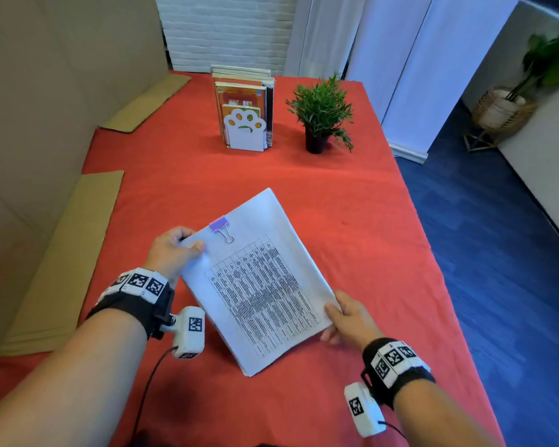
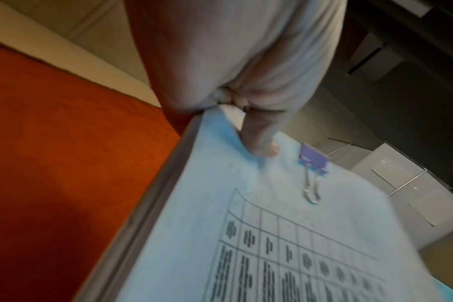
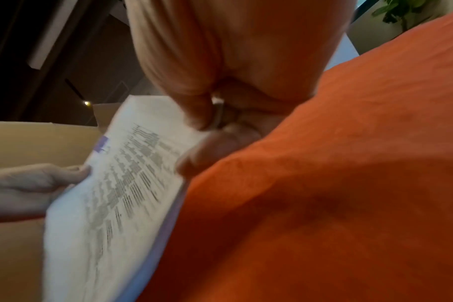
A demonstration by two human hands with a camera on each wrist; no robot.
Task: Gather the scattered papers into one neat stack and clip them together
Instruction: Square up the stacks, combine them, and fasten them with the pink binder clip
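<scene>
Papers (image 1: 259, 279) are one squared stack, held by both my hands over the red worktop (image 1: 352, 195), turned at an angle to me. Top sheet shows a printed table. The near corner looks down on or close to the cloth; the wrist views show the stack tilted up off it

Clip (image 1: 219, 224): purple binder clip, already on the far-left edge of the stack, wire handle folded flat on the top sheet. From the left wrist it sits just beside my thumb, not touching it (image 2: 314, 157)

Left hand (image 1: 171, 250): pinches the left corner of the stack, thumb on top, fingers curled underneath. Left wrist view confirms the thumb pressing into the top sheet near the edge (image 2: 259, 141)

Right hand (image 1: 347, 319): grips the right-hand corner, thumb on top, fingers under the sheets. Right wrist view is motion-blurred, but thumb and fingers close on the paper edge (image 3: 215, 143)

Elsewhere on the worktop, well apart from the stack:
- bookstand (image 1: 244, 124) with upright books, white paw-shaped end plate, far centre
- small potted plant (image 1: 320, 114) just right of it
- cardboard (image 1: 62, 262) flat along the left edge
</scene>
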